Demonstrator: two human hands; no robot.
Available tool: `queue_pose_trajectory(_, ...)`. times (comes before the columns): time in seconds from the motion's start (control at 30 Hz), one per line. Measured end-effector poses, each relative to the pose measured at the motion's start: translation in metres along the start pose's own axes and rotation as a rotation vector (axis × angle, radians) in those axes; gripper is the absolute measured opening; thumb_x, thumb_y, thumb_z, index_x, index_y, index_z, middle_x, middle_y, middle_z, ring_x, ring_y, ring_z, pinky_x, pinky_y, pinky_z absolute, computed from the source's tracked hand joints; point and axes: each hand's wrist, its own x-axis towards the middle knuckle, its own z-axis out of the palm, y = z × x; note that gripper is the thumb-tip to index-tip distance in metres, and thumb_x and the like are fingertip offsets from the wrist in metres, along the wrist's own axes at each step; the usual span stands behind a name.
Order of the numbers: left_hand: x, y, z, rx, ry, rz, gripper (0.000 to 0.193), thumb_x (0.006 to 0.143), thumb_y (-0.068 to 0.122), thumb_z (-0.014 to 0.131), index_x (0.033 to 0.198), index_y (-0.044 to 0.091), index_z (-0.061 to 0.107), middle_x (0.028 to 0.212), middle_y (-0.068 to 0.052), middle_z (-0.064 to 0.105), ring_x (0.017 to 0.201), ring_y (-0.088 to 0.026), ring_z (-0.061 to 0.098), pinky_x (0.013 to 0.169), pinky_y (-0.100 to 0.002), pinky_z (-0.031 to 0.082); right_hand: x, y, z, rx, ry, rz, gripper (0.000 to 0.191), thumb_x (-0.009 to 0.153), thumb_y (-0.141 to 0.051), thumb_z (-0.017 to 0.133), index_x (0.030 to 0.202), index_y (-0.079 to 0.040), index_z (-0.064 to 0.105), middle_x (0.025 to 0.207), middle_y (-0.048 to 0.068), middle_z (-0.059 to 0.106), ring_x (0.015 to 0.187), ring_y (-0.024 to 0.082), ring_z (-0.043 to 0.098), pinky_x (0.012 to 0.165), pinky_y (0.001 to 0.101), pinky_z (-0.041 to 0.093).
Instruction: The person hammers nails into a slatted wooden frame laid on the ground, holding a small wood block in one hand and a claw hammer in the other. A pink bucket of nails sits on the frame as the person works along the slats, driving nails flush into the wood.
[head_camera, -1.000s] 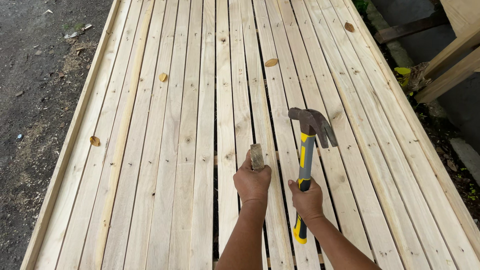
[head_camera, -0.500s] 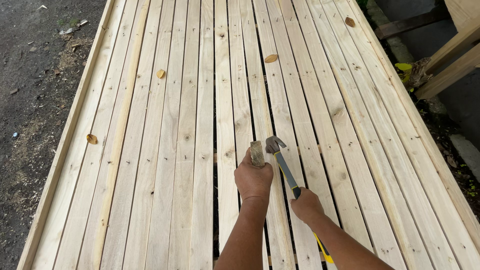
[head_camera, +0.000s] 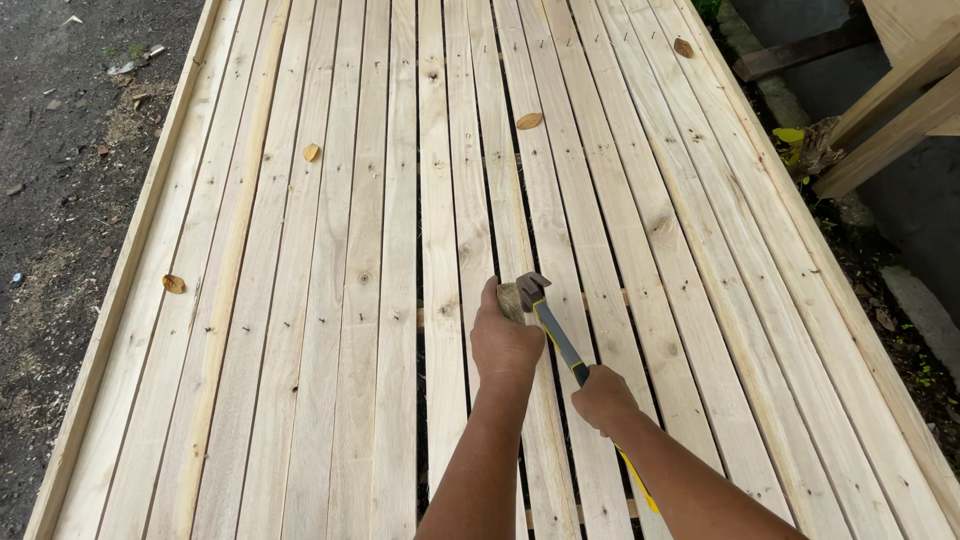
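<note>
On pale slats (head_camera: 330, 300), hands clamp block (head_camera: 510, 298) and hammer (head_camera: 548, 322), its head pointing up-left.

Under the left hand (head_camera: 505, 345) and right hand (head_camera: 603, 397) the slatted wooden platform (head_camera: 330, 300) is pale cream-yellow, streaked with grain, dotted with dark knots and split by dark gaps. The hammer (head_camera: 555, 330) in the right hand has a dark grey head and a black-and-yellow handle. The small block (head_camera: 511, 298) in the left hand is grey-tan. Beyond the hands lie orange-brown dry leaves (head_camera: 529, 121).
</note>
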Motion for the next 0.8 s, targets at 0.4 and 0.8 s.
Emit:
queue_pose_trajectory(0.4,0.017,-0.065,0.031,-0.294,-0.012,-0.017,0.062,0.076,-0.011,0.06,0.13,0.021,0.059,0.11,-0.01,0.07,0.095,-0.025,0.074,0.079,-0.035,0.058,-0.045,-0.003,0.012,0.334,-0.18,0.066,0.026,0.091,-0.016,0.075,0.094,0.003,0.059,0.061,0.012,0.056,0.045,0.021,0.052,0.04,0.0388,0.047)
queue_pose_trajectory(0.8,-0.045,-0.069,0.032,-0.345,0.068,-0.001,0.046,0.078,-0.011,0.058,0.111,0.016,0.072,0.103,-0.013,0.076,0.095,-0.029,0.073,0.083,-0.037,0.055,-0.069,0.007,0.017,0.263,-0.227,0.099,0.02,0.092,-0.014,0.073,0.089,0.001,0.061,0.062,0.011,0.055,0.046,0.02,0.052,0.041,0.038,0.045)
